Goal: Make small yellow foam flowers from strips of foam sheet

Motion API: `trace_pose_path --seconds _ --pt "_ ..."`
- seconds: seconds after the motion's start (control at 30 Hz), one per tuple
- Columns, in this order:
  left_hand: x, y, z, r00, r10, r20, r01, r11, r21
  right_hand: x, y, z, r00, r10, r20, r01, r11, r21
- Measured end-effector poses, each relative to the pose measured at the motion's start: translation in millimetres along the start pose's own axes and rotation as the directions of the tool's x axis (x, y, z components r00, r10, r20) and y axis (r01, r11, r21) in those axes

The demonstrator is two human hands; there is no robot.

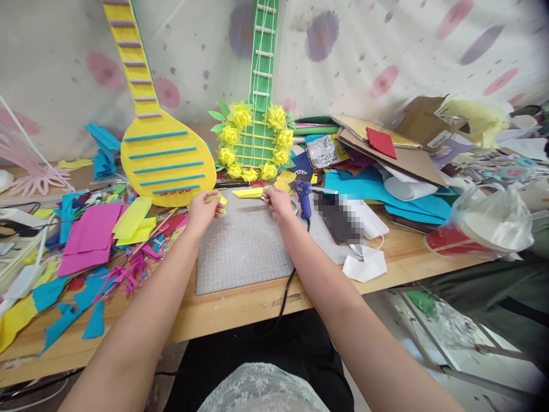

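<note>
At the back left of the grey cutting mat (244, 252), my left hand (203, 210) has its fingers curled closed around a small piece of yellow paper (223, 201). My right hand (278, 203) is pinched closed at the mat's back edge, beside the right end of a folded yellow paper strip (247, 193). What lies between its fingertips is too small to make out. Just right of this hand stands a purple glue gun (304, 200). A green paper guitar (257, 143) ringed with yellow paper flowers leans behind both hands. A yellow paper guitar (167, 154) with blue strips leans behind my left hand.
Paper scraps, including magenta sheets (88, 240), cover the table's left side. A phone (338, 220), a white folded paper (365, 264) and a bagged red cup (463, 232) lie to the right. Stacked cardboard (403, 154) stands behind them. A black cord (285, 297) hangs over the front edge.
</note>
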State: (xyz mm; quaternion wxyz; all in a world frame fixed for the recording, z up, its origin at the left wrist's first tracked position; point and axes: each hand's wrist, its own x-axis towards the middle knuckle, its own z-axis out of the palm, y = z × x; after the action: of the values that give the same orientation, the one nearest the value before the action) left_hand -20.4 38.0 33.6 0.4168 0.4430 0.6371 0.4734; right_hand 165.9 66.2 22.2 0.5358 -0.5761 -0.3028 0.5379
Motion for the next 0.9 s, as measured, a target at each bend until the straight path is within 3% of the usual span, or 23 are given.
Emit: trace_pose_path --seconds 0.1,0.2,0.3,0.4,0.5,0.7,0.8,0.9 --pt "5 -13 -10.8 0.978 0.175 -0.112 -0.157 0.976 0.149 14 -4 8 0.998 0.035 -0.052 -0.034 0.999 0.026" --pt "3 -21 -20.0 0.941 0.305 -0.144 -0.228 0.891 0.393 28 -3 17 0.994 0.036 -0.103 -0.043 0.997 -0.071" --pt "-5 -25 -26.5 0.907 0.418 -0.044 -0.307 0.732 0.607 41 1 23 0.992 0.037 -0.119 -0.061 0.977 -0.205" --pt "-10 -30 -31.5 0.855 0.486 0.179 -0.462 0.561 0.687 49 5 26 0.991 0.063 -0.12 -0.097 0.95 -0.297" --pt "-11 -37 -35.0 0.824 0.468 0.32 -0.536 0.462 0.707 52 7 23 0.992 0.061 -0.112 -0.095 0.938 -0.334" --pt "-17 -46 -35.5 0.831 0.429 0.354 -0.53 0.419 0.737 36 3 11 0.993 -0.082 -0.08 0.042 0.911 -0.409" --pt "-24 -46 -33.6 0.831 0.413 0.374 -0.534 0.401 0.745 16 5 8 0.981 -0.195 0.021 0.185 0.883 -0.432" --pt "-33 -43 -28.0 0.844 0.354 0.402 -0.528 0.418 0.739 -5 12 7 0.933 -0.261 0.249 0.35 0.821 -0.451"
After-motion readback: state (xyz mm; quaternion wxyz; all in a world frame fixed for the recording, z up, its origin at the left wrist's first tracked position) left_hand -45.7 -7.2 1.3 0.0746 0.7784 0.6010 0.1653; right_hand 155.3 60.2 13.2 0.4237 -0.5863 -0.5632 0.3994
